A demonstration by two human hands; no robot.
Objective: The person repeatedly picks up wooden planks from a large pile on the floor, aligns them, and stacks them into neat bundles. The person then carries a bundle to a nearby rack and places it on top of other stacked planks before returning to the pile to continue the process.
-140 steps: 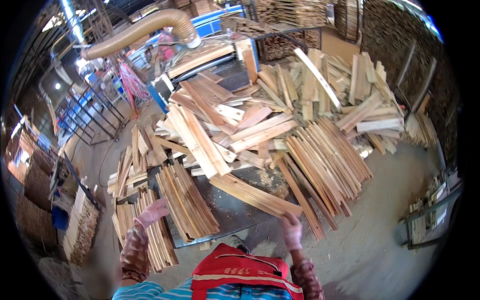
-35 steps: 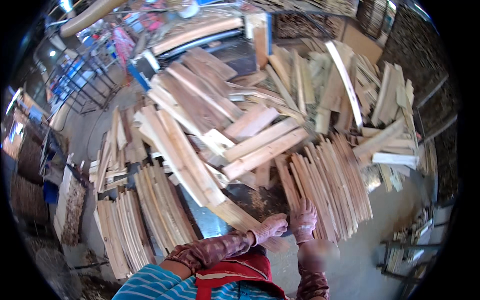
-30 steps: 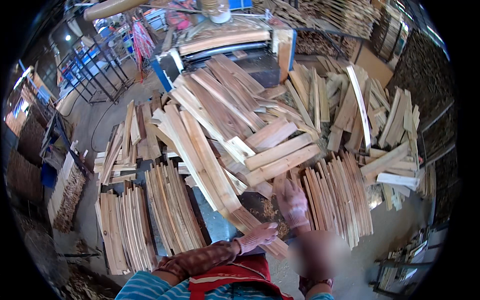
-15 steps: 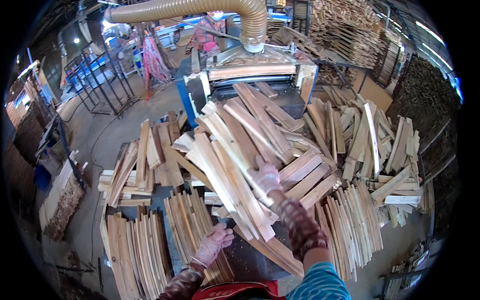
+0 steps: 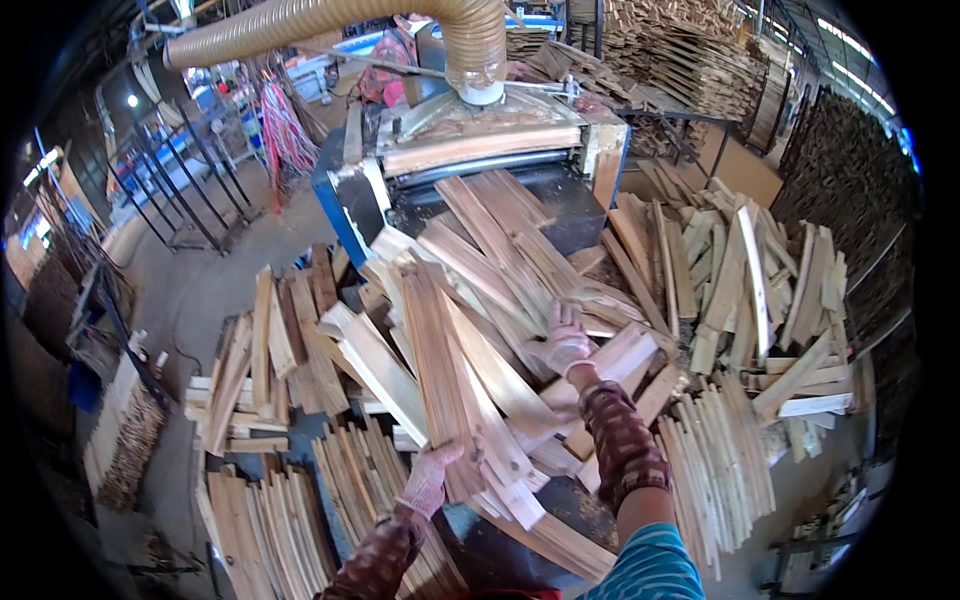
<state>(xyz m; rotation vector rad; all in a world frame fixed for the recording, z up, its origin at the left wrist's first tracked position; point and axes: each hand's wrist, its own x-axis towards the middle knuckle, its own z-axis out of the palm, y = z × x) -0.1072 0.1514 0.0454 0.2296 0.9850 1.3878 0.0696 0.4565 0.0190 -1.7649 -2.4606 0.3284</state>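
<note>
My left hand (image 5: 432,478), in a pale work glove, is closed on the near end of a brown wooden board (image 5: 437,370). This board slants over a heap of paler boards (image 5: 385,375) in the middle of the worktable (image 5: 480,545). My right hand (image 5: 567,345), gloved too, has its fingers spread above other boards on the right of the heap. Part of its palm is hidden. Beyond the hands, several long boards (image 5: 500,235) lie at the mouth of a planer-like machine (image 5: 480,150).
Stacks of narrow strips stand at the near left (image 5: 262,530) and near right (image 5: 715,470). More loose boards (image 5: 715,270) pile up at the right. A ribbed hose (image 5: 330,25) runs into the machine's top. A dark metal frame (image 5: 180,190) stands at the far left.
My left hand has moved forward onto the brown board, which now lies across the paler ones. My right hand has shifted right, its fingers spreading. The view has shifted slightly.
</note>
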